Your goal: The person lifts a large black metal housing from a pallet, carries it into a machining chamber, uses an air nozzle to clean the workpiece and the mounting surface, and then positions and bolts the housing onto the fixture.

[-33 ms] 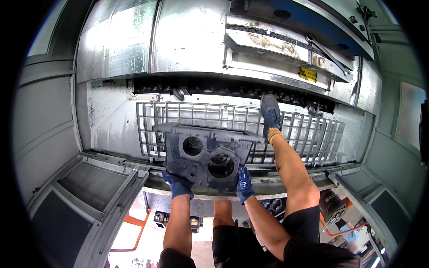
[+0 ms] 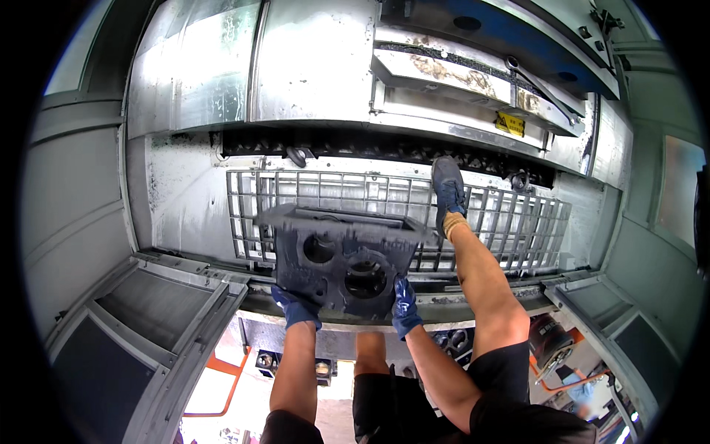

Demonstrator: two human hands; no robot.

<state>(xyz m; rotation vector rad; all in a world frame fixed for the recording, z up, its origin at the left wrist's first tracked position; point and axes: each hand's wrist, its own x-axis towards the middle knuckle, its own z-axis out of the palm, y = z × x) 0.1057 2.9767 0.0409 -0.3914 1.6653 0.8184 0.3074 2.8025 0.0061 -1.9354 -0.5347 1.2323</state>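
The gloved left hand (image 2: 296, 307) and right hand (image 2: 406, 309) grip the lower corners of a dark, blocky metal part (image 2: 336, 268) with two large round holes, tilted before a metal grating (image 2: 346, 189). A dark shoe (image 2: 447, 185) stands at the grating's far edge; a wrench (image 2: 542, 90) lies on a ledge (image 2: 444, 69) above.

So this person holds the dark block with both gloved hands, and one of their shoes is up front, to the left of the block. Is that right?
Not quite: the shoe is to the right of the dark block, as the head view shows. The gloved left hand and right hand do hold the block.
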